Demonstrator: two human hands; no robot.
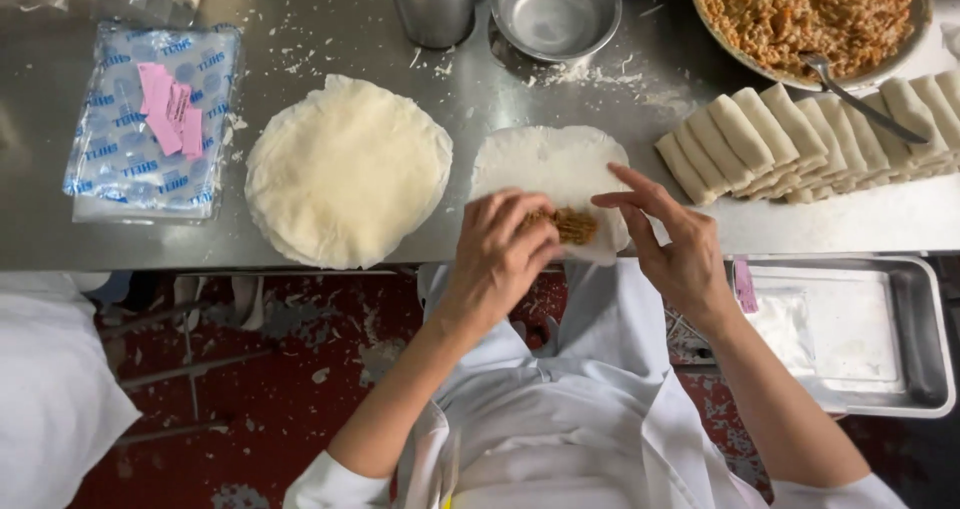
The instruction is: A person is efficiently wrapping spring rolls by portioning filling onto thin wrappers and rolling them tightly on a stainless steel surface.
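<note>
The left hand [500, 254] is curled, its fingers pressed onto a small heap of brown filling [572, 225] at the near edge of a thin white wrapper [548, 169]; whether it has the wrapper edge pinched underneath cannot be told. The right hand [672, 239] is open with fingers spread, the fingertips touching the wrapper just beside the filling and grasping nothing. The wrapper lies flat on the steel tabletop [330, 29], at its near edge. To its left sits a round stack of wrappers [345, 169], and further left a flat plastic packet [150, 119] with a pink slip on it. To the right, a row of finished rolls [800, 139] leans together. Behind them is a wide dish of filling [805, 14] with a spoon [850, 94] resting in it. A metal cup [433, 4] and an empty metal bowl [555, 11] stand at the back. A steel tray [900, 369] sits lower, at the right.
</note>
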